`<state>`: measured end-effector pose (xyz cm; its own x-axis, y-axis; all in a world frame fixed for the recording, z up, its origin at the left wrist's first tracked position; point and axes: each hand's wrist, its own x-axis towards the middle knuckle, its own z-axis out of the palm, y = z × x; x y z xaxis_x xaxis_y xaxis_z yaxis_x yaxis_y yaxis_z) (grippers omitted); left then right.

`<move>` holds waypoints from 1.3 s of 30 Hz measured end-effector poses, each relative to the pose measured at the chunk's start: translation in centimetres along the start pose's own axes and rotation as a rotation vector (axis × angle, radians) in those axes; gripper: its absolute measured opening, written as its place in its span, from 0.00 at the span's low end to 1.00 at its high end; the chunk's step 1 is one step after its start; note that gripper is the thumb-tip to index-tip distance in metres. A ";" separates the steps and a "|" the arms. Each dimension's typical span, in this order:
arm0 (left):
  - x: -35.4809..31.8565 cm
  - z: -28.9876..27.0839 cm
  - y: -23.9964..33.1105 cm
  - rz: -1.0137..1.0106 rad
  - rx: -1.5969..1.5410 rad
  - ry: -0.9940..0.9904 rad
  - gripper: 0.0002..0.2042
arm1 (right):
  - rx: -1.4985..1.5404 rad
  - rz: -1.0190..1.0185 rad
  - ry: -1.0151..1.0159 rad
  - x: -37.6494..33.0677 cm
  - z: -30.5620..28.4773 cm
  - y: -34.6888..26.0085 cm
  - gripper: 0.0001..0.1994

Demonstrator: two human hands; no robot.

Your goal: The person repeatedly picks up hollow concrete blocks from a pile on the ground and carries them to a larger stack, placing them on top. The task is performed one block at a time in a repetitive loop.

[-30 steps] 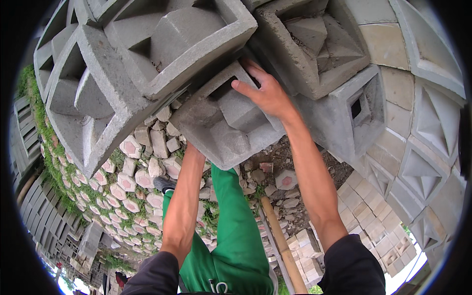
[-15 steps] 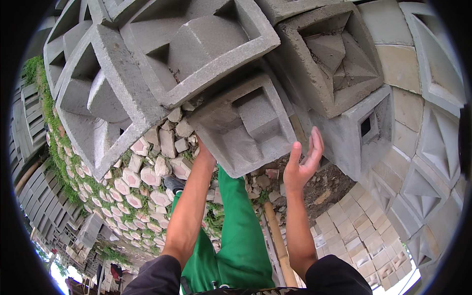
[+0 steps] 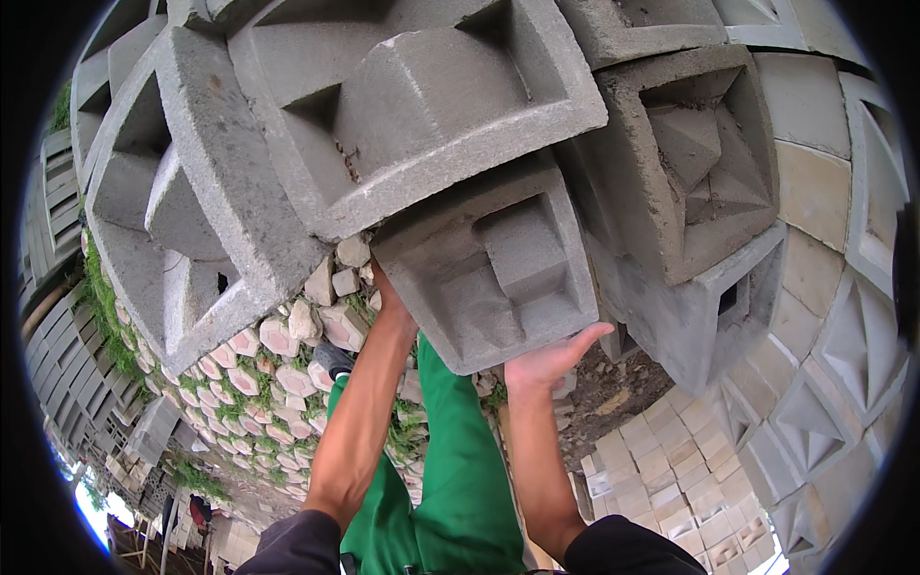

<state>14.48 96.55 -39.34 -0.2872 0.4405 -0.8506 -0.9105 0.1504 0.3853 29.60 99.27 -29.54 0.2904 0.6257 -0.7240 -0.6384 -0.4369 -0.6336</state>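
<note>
A grey square concrete block (image 3: 479, 278) with a stepped, hollowed face hangs tilted in front of my legs, just below a larger block. My left hand (image 3: 387, 290) grips its left side, and the fingers are hidden behind it. At the lower right edge my right hand (image 3: 546, 366) presses its palm against the block from below. The right thumb stretches out along that edge while the other fingers are mostly out of sight under it. The larger concrete block (image 3: 460, 144) overlaps the top of the held one.
More concrete blocks stand at the left (image 3: 206, 192) and right (image 3: 704, 163). Stacked pale blocks (image 3: 671, 460) lie at the lower right. Stone rubble (image 3: 307, 321) and hexagonal pavers (image 3: 244, 379) with grass cover the ground around my green-trousered legs (image 3: 460, 460).
My right hand has moved left and down from beside the block to its lower edge and now touches it. The view has shifted closer to the blocks.
</note>
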 end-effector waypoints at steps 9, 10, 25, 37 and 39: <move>1.5 2.9 0.2 -0.117 -0.202 0.024 0.28 | 0.095 0.005 -0.103 3.0 -0.1 -1.1 0.48; 1.3 3.0 0.3 -0.133 -0.173 0.059 0.28 | 0.148 0.047 -0.159 2.9 -0.2 -1.3 0.48; 0.5 3.8 0.8 -0.134 -0.155 0.011 0.32 | 0.135 0.198 -0.093 8.4 -2.8 2.7 0.33; 1.4 4.1 0.8 -0.108 -0.104 -0.106 0.28 | 0.199 0.261 -0.231 7.9 -2.6 1.2 0.30; 0.9 5.3 1.2 -0.086 -0.127 -0.083 0.28 | 0.197 0.227 -0.230 7.6 -1.9 1.3 0.31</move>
<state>14.67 101.76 -37.72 -0.1861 0.5032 -0.8439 -0.9624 0.0797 0.2597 32.35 102.19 -36.41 -0.0275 0.6657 -0.7457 -0.7998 -0.4621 -0.3831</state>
